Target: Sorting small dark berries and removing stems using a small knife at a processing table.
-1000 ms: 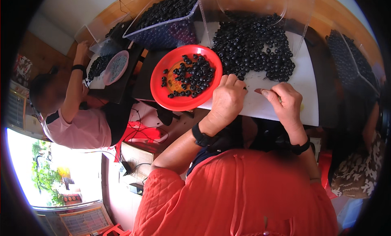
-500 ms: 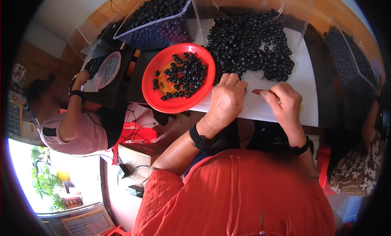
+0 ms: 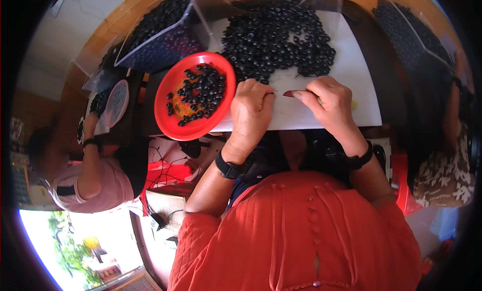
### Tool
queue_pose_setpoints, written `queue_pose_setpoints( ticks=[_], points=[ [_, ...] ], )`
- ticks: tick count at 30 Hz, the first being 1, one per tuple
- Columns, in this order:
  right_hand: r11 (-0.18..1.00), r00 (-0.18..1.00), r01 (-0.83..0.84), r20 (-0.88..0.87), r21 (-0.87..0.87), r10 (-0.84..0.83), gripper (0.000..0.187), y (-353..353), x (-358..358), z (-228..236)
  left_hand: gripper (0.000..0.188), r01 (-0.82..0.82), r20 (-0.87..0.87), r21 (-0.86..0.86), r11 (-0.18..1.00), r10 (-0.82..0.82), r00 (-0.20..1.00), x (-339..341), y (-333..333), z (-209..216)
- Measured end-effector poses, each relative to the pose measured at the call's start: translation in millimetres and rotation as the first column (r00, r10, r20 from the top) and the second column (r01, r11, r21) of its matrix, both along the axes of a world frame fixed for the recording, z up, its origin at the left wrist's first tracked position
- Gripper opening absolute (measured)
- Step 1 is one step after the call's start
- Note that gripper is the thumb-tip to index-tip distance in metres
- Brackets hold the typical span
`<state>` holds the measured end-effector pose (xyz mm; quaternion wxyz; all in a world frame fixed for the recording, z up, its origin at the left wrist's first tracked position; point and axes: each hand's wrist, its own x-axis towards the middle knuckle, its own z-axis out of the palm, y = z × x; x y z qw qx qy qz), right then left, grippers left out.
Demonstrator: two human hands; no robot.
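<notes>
My left hand (image 3: 249,110) is closed in a pinch above the front of the white board (image 3: 351,65), just right of the red plate (image 3: 163,107). A dark bit shows at its fingertips, too small to name. My right hand (image 3: 330,101) is closed on a small pointed blade-like tool (image 3: 288,93), its dark reddish tip toward the left hand. A greenish-yellow bit shows between its fingers. Small round black pieces with holes, like beads, lie on the plate. Beyond my hands a wide heap of black pieces (image 3: 276,40) covers the far part of the board.
A clear tub (image 3: 163,45) full of black pieces stands behind the plate, and another tub (image 3: 414,32) is at far right. A person (image 3: 93,165) works at left by a pale bowl (image 3: 117,104). At right, another person's camouflage clothing (image 3: 444,175) shows. Cables (image 3: 165,163) hang below the table.
The whole view has shifted, so the table and my hands appear farther left and higher. Both hands keep nearly the same place over the board, still pinched.
</notes>
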<state>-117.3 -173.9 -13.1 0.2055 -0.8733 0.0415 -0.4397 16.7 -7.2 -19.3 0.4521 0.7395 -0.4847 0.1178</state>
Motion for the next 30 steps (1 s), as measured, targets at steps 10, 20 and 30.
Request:
queue_pose_setpoints(
  ticks=[10,20,30],
  points=[
    [0.999,0.998,0.031,0.054,-0.021,-0.03,0.039,-0.1,2.0,-2.8,0.016,-0.13,0.308,0.248,0.96,0.049,0.95,-6.3,-0.8,11.5],
    [0.964,1.0,0.001,-0.029,0.265,0.007,0.035,4.3,-5.2,19.4,0.018,0.198,-0.734,-0.26,0.945,-0.327,0.596,-14.7,7.2,16.3],
    [0.915,0.989,-0.039,-0.114,0.401,0.092,0.037,8.1,1.7,16.5,0.02,0.135,-0.815,-0.474,0.87,-0.492,0.305,-17.2,0.6,7.8]
  ],
)
